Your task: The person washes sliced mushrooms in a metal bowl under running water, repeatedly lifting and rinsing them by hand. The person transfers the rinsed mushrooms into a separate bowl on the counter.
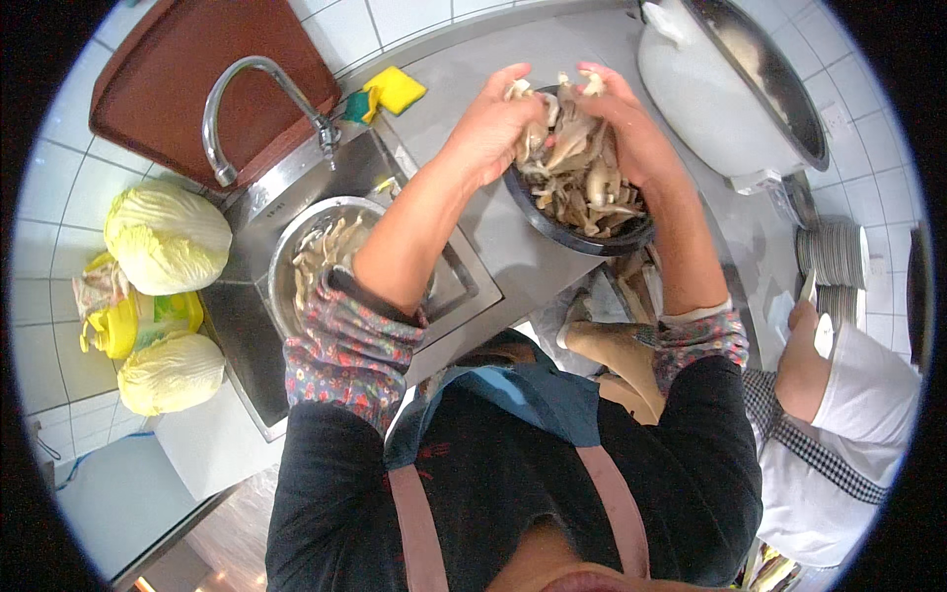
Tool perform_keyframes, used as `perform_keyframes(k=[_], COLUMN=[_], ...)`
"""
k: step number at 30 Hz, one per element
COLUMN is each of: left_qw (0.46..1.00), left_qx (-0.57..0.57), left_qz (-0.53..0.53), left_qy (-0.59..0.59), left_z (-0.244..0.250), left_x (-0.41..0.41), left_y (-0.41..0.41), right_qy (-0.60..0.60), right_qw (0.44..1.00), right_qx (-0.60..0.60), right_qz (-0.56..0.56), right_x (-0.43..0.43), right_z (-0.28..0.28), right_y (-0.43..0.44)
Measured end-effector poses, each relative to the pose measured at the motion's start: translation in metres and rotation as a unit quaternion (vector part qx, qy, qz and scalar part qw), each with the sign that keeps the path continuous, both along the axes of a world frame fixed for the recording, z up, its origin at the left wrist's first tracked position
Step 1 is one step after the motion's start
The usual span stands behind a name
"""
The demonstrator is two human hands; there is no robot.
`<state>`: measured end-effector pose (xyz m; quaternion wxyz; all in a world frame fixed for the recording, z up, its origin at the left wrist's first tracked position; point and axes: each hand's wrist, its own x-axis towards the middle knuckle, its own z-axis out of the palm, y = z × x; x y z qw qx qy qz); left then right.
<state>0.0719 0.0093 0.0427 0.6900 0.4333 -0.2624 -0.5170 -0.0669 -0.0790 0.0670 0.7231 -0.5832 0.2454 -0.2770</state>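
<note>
Both my hands are raised over a dark round bowl (547, 233) on the grey counter, which is full of torn oyster mushrooms (592, 174). My left hand (499, 122), on the bowl's left side, grips a clump of mushroom, with a pale stem end showing by the thumb. My right hand (625, 122), at the right side, also has mushroom pieces between thumb and fingers. More mushroom lies between the two palms. To the left, in the sink, a metal basin (277, 255) holds water and mushroom strips (325, 248), partly hidden behind my left forearm.
A faucet (259, 63) arches over the sink (244, 311). Napa cabbages (170, 237) lie left of it; a yellow sponge (399, 89) is behind. A large white cooker (725, 96) stands right, near stacked plates (832, 255). A co-worker's hand (803, 362) is at lower right.
</note>
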Motion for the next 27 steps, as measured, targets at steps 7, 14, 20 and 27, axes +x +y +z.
perform_keyframes(k=[7,14,20,27], left_qw=[0.917,0.936,0.908,0.865], left_qx=[0.036,0.058,0.106,0.008], left_qz=[0.019,-0.042,-0.023,-0.041], left_qy=[-0.396,-0.345,-0.406,-0.501], left_z=[-0.031,-0.017,-0.048,-0.064], left_x=[-0.014,-0.025,-0.025,-0.022], left_y=[-0.051,-0.051,-0.060,-0.048], right_qy=[0.175,0.148,0.281,0.211], right_qw=[0.960,0.964,0.867,0.841], right_qx=[-0.207,-0.204,-0.405,-0.493], right_qz=[-0.065,-0.087,-0.079,-0.073], right_x=[-0.051,-0.078,-0.083,-0.036], right_z=[0.002,0.002,-0.017,-0.005], right_y=[-0.028,-0.036,-0.024,0.005])
